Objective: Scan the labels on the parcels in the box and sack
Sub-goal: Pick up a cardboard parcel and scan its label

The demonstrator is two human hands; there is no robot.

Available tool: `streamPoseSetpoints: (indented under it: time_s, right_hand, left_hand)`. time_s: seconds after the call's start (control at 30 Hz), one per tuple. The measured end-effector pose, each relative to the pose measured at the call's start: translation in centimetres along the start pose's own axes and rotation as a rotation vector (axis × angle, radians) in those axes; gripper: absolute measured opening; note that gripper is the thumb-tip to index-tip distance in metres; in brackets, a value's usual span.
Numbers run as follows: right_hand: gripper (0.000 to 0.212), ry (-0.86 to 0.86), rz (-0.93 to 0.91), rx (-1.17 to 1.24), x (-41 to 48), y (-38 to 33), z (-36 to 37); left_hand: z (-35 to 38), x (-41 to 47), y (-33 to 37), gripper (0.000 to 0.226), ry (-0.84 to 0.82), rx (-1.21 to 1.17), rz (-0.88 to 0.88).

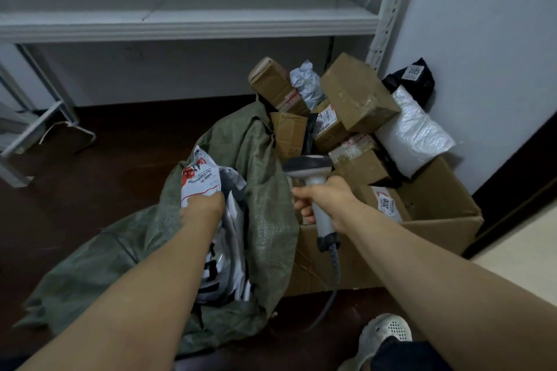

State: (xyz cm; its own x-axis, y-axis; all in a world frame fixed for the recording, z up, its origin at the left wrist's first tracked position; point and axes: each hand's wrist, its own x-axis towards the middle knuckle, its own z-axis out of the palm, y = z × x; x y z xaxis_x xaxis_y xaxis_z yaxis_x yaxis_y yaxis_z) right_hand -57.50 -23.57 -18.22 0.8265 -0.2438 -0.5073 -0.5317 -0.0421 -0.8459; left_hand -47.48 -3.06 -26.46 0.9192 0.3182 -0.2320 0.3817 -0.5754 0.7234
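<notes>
A white metal shelf (pixel 187 24) spans the back wall, its right post standing in the corner of the room. Below it is a dark floor (pixel 90 190). A green woven sack (pixel 265 220) slumps on the floor in front of the person, with its mouth open and white plastic parcels showing inside. Touching the sack's right side, an open cardboard box (pixel 437 193) stands in the right back corner of the floor, near the wall.

The box is heaped above its rim with brown cartons. The biggest carton (pixel 358 93) lies tilted on top. A white padded bag (pixel 413 135) leans over the box's far right edge, and a black bag (pixel 422 78) sits behind it against the wall. A lower carton (pixel 385 202) near the box's front shows a label with the number 2010.

The left hand (pixel 203 205) reaches into the sack's mouth, its fingers curled around the lower edge of a white plastic parcel (pixel 200 178) with red and black print, which is raised partly out of the sack. The right hand (pixel 325 199) is held over the box's front left corner, its fingers wrapped around the handle of a grey scanner (pixel 307 166). The scanner's dark head points left, toward the raised parcel. A coiled cable (pixel 334 262) hangs from the handle down the box's front. A pale shoe (pixel 385 334) rests on the floor at the near edge.
</notes>
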Motion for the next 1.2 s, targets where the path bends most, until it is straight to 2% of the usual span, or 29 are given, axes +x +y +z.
streamPoseSetpoints:
  time_s: [0.07,0.13,0.2,0.23,0.3,0.37,0.43,0.5,0.6,0.67,0.73,0.83,0.93,1.03,1.2]
  right_hand:
    - [0.016,0.013,-0.006,0.008,-0.2,0.1,-0.8]
    - [0.016,0.041,0.002,0.03,-0.4,0.2,-1.7]
    - [0.017,0.079,0.014,0.066,-0.3,0.3,-2.7]
    - [0.016,0.099,0.016,0.083,-0.2,0.4,-3.3]
    - [0.018,0.147,0.02,0.116,0.0,0.6,-4.8]
    - [0.019,0.201,0.029,0.147,0.1,0.9,-6.8]
    - [0.018,0.243,0.037,0.159,0.4,1.2,-9.1]
    - [0.016,0.288,0.058,0.152,1.1,1.5,-11.9]
    - [0.016,0.347,0.1,0.201,2.9,1.7,-16.1]
    - [0.019,0.35,0.126,0.253,4.6,1.8,-18.2]
    - [0.019,0.261,0.198,0.281,6.4,2.3,-19.7]
    - [0.016,0.096,0.306,0.313,7.9,3.1,-20.6]
    - [0.015,0.013,0.297,0.31,9.5,3.9,-21.1]
    - [0.013,-0.001,0.281,0.319,10.6,4.6,-21.6]
    - [0.015,0.028,0.263,0.414,11.0,5.9,-22.0]
  left_hand:
    - [-0.6,-2.2,1.5,0.052,0.019,0.082,-0.041]
    - [-0.7,-4.0,3.8,0.048,0.085,0.138,0.098]
    - [0.0,-5.3,6.6,0.044,0.07,0.11,0.298]
    - [0.6,-5.8,8.0,0.044,0.035,0.091,0.383]
    - [2.6,-6.9,10.4,0.044,-0.068,0.068,0.44]
    - [4.9,-8.3,12.4,0.035,-0.219,0.091,0.423]
    - [7.4,-9.3,13.9,0.007,-0.358,0.103,0.345]
    - [10.4,-10.0,14.8,0.022,-0.489,0.087,0.244]
    - [14.3,-10.7,15.5,0.005,-0.66,0.034,0.102]
    - [16.5,-11.3,15.7,0.014,-0.727,0.048,0.029]
    - [18.3,-12.0,16.2,0.009,-0.773,0.054,-0.016]
    - [20.3,-12.4,16.9,0.024,-0.779,0.084,-0.083]
    - [21.8,-12.3,17.4,0.029,-0.824,0.079,-0.198]
    - [22.8,-12.1,17.1,0.036,-0.892,0.088,-0.281]
    - [23.9,-11.4,16.6,0.053,-0.91,-0.08,-0.422]
